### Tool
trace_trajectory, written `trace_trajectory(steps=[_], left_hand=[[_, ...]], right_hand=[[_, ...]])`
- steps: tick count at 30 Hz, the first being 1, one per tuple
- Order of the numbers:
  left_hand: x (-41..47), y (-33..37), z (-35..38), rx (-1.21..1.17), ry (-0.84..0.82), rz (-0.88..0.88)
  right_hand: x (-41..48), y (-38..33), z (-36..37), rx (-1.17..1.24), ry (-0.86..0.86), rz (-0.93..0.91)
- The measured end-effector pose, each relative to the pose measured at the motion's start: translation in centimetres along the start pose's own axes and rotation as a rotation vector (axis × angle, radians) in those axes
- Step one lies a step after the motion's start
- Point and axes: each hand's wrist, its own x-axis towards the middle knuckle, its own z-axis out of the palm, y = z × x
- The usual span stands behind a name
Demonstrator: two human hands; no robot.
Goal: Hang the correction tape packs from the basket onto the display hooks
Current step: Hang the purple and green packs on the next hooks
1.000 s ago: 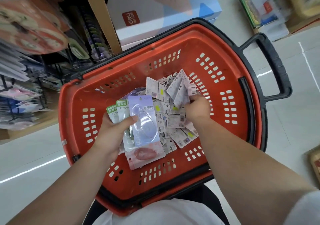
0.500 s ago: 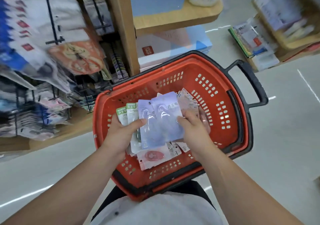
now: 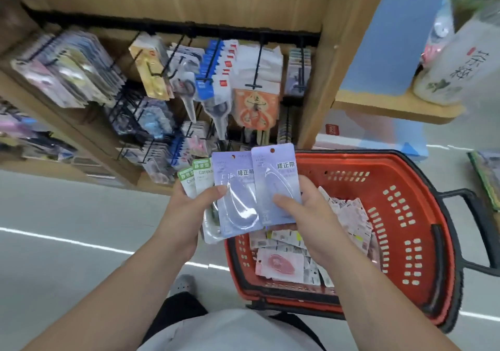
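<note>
My left hand (image 3: 189,210) grips a fan of correction tape packs: two green-topped packs (image 3: 198,173) at the left and a lilac pack (image 3: 234,188) in front. My right hand (image 3: 311,212) holds a second lilac pack (image 3: 276,177) upright beside them, its hang hole at the top. Both hands are raised in front of the display hooks (image 3: 255,61), a short way below them. The red basket (image 3: 405,204) sits low at the right with several more packs inside, among them a pink pack (image 3: 280,265).
Black wire hooks on the wooden rack carry scissors (image 3: 216,107), blue-and-white packs (image 3: 216,69) and other hung stationery. A wooden upright (image 3: 324,66) bounds the rack at the right, with a shelf (image 3: 392,107) beyond. My grey shoe (image 3: 182,285) stands on the pale floor.
The view has swung up from the basket to the hook rack. Both hands have lifted out of the basket, and the right hand has drawn one lilac pack apart from the left hand's fan.
</note>
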Motion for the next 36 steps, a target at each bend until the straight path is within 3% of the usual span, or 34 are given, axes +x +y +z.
trace_trajectory(steps=[8,20,28,36], left_hand=[[0.8,5.2,-14.1,-0.156,0.133,0.066],[6.8,18.3,-40.8,-0.127,0.186,0.071],[11.5,25.2,-48.7,-0.181,0.213,0.177],[16.0,30.8,-52.1,-0.193,0.296,0.258]], right_hand=[[5.3,-2.9,13.2,-0.075,-0.119,-0.016],[12.1,-7.4,40.8,-0.129,-0.132,-0.025],[17.6,-13.1,50.6,-0.098,-0.184,-0.106],[24.6,-19.8,57.7,-0.130,-0.287,-0.325]])
